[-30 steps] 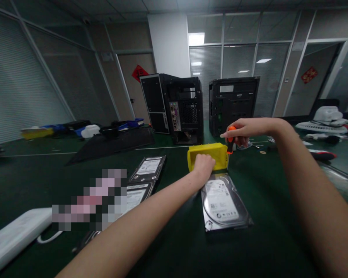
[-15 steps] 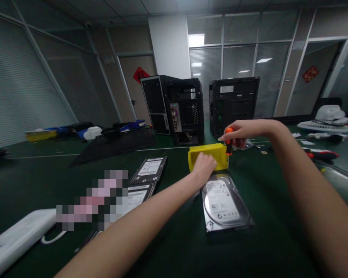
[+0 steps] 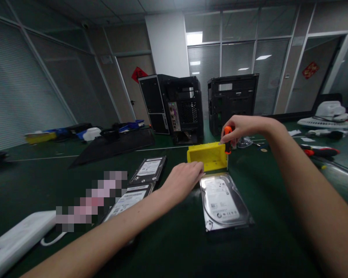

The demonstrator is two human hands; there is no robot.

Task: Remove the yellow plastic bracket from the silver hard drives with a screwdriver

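A yellow plastic bin (image 3: 210, 159) lies with its open side facing me. My left hand (image 3: 187, 175) is at its lower left corner, fingers curled and pointing down. What those fingers hold, if anything, is hidden. My right hand (image 3: 240, 129) grips an orange and black screwdriver (image 3: 227, 141) upright at the bin's right end. The screwdriver's tip cannot be made out. Directly in front of the bin, a silver hard drive (image 3: 223, 200) rests label up on the green table.
Two more hard drives (image 3: 149, 168) lie on the left, partly behind my left forearm. Two black computer cases (image 3: 188, 112) stand at the back. Pliers (image 3: 321, 151) and a small clear bag (image 3: 245, 142) are on the right. A white device (image 3: 20, 235) sits at the near left.
My left hand has come out of the yellow bin, moving left and towards me. The right hand keeps its hold on the screwdriver, with its fingers shifted slightly.
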